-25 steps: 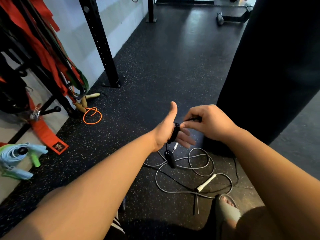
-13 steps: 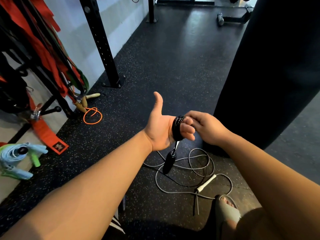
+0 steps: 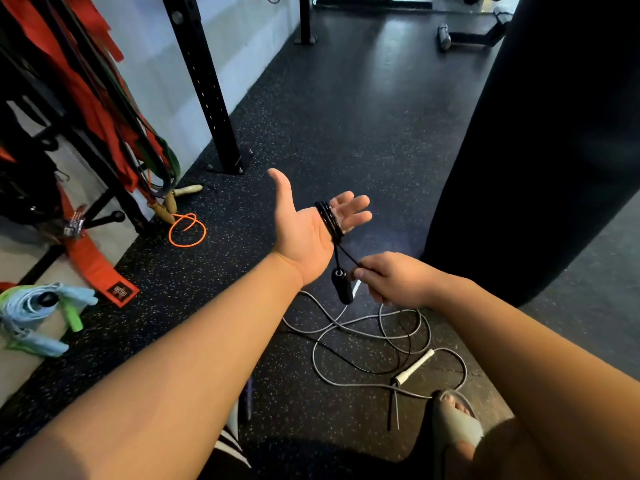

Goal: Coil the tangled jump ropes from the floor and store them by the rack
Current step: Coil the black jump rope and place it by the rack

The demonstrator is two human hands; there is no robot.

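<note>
A black jump rope (image 3: 328,219) is wound in several turns round the fingers of my left hand (image 3: 308,226), which is held palm up with fingers straight and thumb raised. Its black handle (image 3: 341,286) dangles below the palm. My right hand (image 3: 391,280) pinches the rope's free strand just under the left hand. A grey jump rope (image 3: 363,327) with a white handle (image 3: 414,367) lies in loose tangled loops on the floor beneath my hands. An orange rope (image 3: 187,230) with wooden handles lies by the rack (image 3: 104,199) at the left.
A black punching bag (image 3: 547,133) hangs close on the right. A black upright post (image 3: 207,88) is bolted to the floor ahead left. Red straps and bands hang on the rack; blue and green bands (image 3: 38,313) lie lower left. My sandalled foot (image 3: 453,417) stands beside the grey rope.
My left hand has turned palm up and spread its fingers. My right hand has dropped from beside the left fingers to below the palm, drawing the black strand down with it.
</note>
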